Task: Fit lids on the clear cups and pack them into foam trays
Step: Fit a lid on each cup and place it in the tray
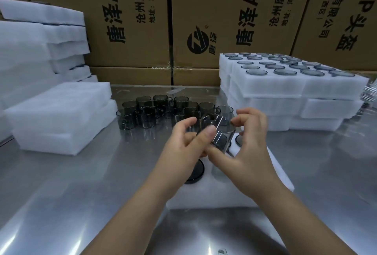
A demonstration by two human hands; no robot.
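Both hands meet over a white foam tray (281, 175) lying on the steel table. My left hand (183, 146) and my right hand (244, 144) together hold one clear cup (220, 132), tilted, with fingers curled round it from either side. A dark round lid (196, 173) sits in the tray just under my left wrist, and another dark lid (238, 140) shows by my right hand. Behind the hands stands a cluster of several smoky clear cups (163, 109) with handles, all without lids.
Stacked foam trays (285, 87) filled with lidded cups rise at the right. Plain foam blocks (57, 115) lie in piles at the left. Printed cardboard boxes (204, 19) wall off the back of the steel table (61, 193).
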